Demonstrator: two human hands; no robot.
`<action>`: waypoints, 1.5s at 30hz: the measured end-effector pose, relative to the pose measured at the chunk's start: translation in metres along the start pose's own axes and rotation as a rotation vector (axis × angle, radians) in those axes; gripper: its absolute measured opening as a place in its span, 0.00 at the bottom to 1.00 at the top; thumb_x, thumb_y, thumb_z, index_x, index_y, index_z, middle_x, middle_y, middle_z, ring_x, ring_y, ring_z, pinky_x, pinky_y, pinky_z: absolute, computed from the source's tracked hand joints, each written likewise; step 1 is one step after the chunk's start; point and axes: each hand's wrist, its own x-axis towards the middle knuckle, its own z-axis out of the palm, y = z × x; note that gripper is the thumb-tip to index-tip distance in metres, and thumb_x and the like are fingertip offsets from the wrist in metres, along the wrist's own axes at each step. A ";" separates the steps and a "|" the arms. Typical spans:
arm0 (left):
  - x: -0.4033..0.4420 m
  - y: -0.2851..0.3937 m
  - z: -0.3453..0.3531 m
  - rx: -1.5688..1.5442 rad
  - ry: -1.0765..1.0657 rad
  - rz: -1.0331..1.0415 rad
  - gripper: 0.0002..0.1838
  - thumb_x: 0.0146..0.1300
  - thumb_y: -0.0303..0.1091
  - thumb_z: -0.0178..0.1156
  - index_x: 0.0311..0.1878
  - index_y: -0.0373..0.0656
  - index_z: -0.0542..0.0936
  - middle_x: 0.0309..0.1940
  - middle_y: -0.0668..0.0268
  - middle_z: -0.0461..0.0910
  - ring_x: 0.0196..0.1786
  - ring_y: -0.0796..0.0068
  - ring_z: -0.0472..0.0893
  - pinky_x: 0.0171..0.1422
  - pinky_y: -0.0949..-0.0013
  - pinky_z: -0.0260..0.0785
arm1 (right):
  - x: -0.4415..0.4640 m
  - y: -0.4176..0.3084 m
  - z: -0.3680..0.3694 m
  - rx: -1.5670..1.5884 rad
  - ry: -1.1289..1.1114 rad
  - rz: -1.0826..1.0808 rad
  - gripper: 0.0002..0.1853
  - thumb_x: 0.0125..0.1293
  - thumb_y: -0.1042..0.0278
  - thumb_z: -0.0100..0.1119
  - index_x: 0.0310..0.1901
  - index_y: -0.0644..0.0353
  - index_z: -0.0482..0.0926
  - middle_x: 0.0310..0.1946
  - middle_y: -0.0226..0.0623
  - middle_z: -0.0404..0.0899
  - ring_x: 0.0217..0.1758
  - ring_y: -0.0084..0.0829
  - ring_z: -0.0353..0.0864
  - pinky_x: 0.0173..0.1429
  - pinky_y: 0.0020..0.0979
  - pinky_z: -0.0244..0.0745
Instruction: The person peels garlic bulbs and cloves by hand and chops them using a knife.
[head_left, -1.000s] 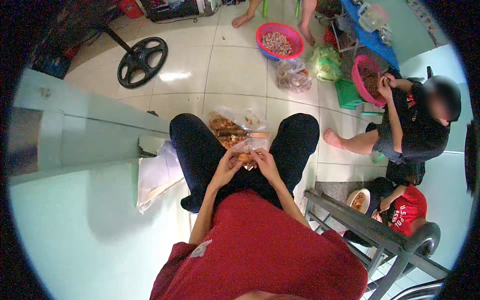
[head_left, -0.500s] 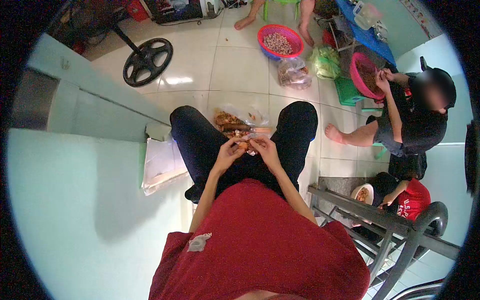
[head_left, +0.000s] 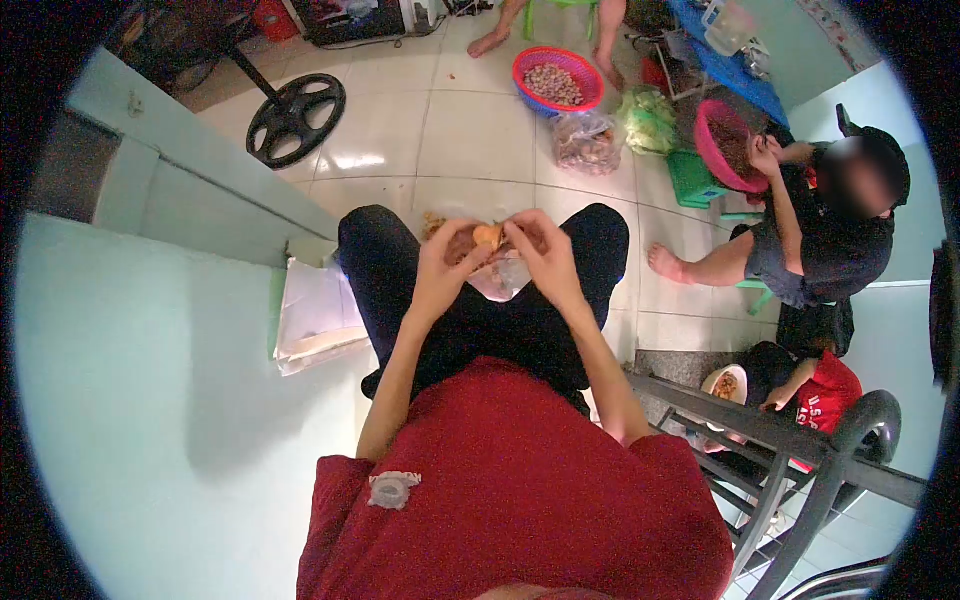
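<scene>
Between my raised knees, my left hand (head_left: 447, 262) and my right hand (head_left: 541, 255) are curled toward each other over a clear plastic bag (head_left: 503, 280). A small orange-yellow piece (head_left: 488, 236) is pinched between the fingertips of both hands. Brownish-orange pieces lie under and around my fingers, partly covered by them. What exactly the piece is cannot be made out. The knife seen earlier on the bag is hidden now.
A red and blue basket (head_left: 558, 80) of small round items, a filled plastic bag (head_left: 586, 142) and a green bag (head_left: 649, 120) stand ahead. One person (head_left: 850, 220) works at a pink basket (head_left: 730, 145). Another holds a white bowl (head_left: 724, 386). A metal rail (head_left: 720, 412) is at right.
Both my hands have moved forward, away from my body, with the orange-yellow piece, and now cover much of the bag's contents and the knife. The view has shifted slightly.
</scene>
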 end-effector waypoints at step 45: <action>0.080 0.114 0.003 -0.159 0.363 0.371 0.18 0.64 0.16 0.60 0.55 0.33 0.68 0.53 0.52 0.75 0.52 0.64 0.82 0.58 0.65 0.77 | 0.091 -0.082 0.005 -0.184 0.176 -0.394 0.02 0.67 0.78 0.58 0.39 0.66 0.76 0.34 0.42 0.77 0.34 0.33 0.80 0.39 0.30 0.75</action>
